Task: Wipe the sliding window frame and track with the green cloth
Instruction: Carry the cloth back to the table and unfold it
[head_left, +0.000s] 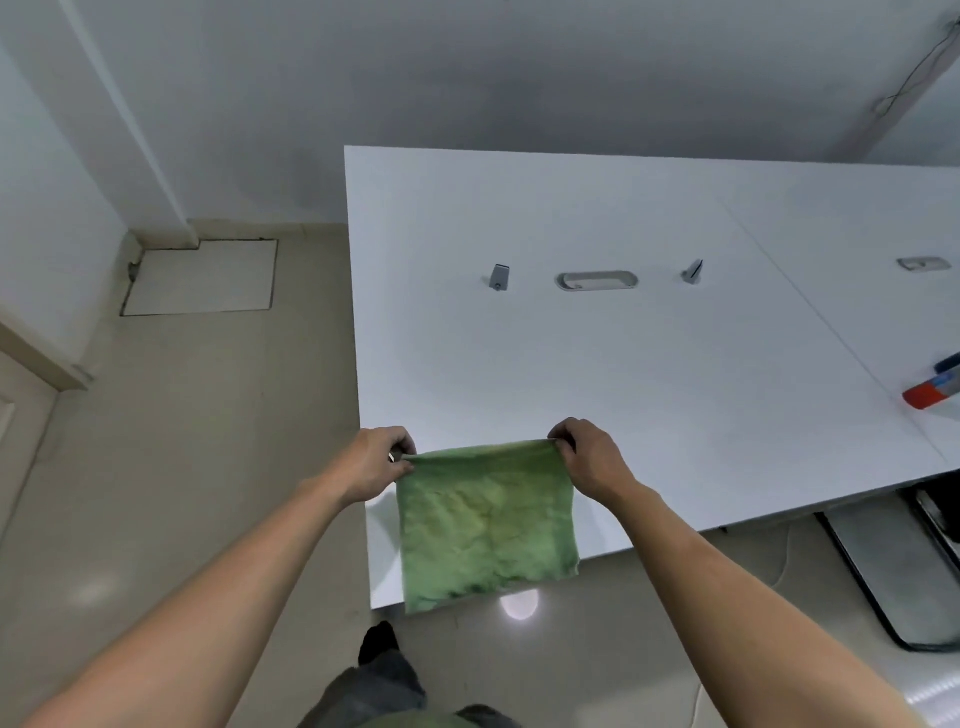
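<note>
The green cloth (488, 525) hangs spread out flat in front of me, over the near left corner of a white table (649, 364). My left hand (376, 462) pinches its upper left corner and my right hand (589, 460) pinches its upper right corner, so the top edge is stretched between them. The cloth's lower edge hangs free past the table's front edge. No sliding window, frame or track is in view.
On the table are a small grey clip (498, 277), an oval cable slot (596, 280), a second grey clip (692, 272) and a red-capped bottle (935, 387) at the right edge. A white wall rises behind; beige floor lies left, with a floor hatch (200, 278).
</note>
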